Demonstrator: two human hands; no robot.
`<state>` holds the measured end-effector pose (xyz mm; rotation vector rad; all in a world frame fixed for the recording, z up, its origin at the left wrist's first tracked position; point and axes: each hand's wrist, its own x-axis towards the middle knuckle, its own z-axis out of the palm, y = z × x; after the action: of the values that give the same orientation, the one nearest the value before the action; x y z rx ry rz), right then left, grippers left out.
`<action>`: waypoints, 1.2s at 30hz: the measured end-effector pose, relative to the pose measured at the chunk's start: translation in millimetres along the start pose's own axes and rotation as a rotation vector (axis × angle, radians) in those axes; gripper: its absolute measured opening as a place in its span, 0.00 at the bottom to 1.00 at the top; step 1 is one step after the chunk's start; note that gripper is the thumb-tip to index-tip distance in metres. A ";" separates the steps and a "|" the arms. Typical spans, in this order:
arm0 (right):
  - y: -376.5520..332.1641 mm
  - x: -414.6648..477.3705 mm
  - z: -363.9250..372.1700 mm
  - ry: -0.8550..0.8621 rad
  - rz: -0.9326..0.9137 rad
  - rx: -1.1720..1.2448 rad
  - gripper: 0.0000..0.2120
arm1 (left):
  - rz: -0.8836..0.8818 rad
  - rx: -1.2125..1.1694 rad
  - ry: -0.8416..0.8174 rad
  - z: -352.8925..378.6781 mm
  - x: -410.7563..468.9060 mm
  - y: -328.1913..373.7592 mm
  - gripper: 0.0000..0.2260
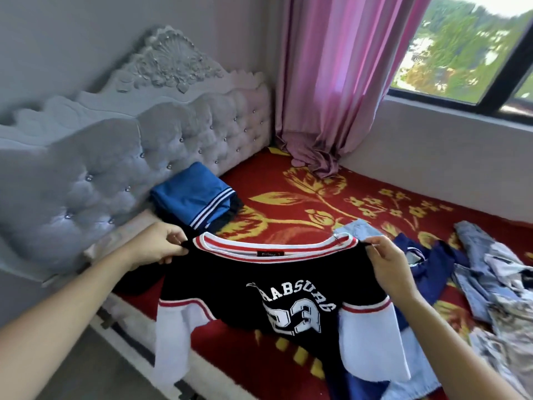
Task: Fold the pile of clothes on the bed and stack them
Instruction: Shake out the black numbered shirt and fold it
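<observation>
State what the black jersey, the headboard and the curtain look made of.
Black jersey: soft knit cloth, matte, with a ribbed striped collar. Headboard: button-tufted padding, probably velvet or faux leather by its slight sheen. Curtain: thin pink woven fabric; light glows through.

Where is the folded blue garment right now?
In the head view, the folded blue garment lies on the red bedspread left of centre, beside the grey headboard, just beyond the left hand holding the black jersey.
</observation>
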<state>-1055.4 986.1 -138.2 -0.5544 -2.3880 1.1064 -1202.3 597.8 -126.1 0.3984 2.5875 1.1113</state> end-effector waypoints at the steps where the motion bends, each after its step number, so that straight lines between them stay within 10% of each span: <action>1: -7.8 -7.4 8.5 0.033 0.012 -0.014 0.08 | -0.007 -0.044 -0.013 -8.9 -2.2 -7.7 0.07; 6: -59.5 -47.5 33.7 0.221 0.151 -0.080 0.09 | 0.082 -0.163 0.050 -60.5 -3.5 -14.8 0.11; 12: -142.7 -49.4 7.8 0.402 -0.006 0.231 0.16 | 0.405 -0.162 0.544 -101.1 -17.7 31.6 0.17; 20: -158.7 -20.5 9.8 0.701 -0.097 -0.023 0.09 | 0.493 -0.249 0.911 -110.6 -7.3 62.7 0.07; 29: -83.2 131.8 41.3 0.434 0.103 -0.120 0.12 | 0.362 -0.063 0.672 -64.3 189.3 109.5 0.09; 36: 30.5 206.2 117.1 -0.137 0.140 -0.075 0.31 | 0.085 0.087 0.001 69.6 292.0 60.5 0.43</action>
<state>-1283.4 1042.3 -183.1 -0.7010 -2.5506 1.1507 -1436.1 789.7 -174.0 0.5326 2.6487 1.0276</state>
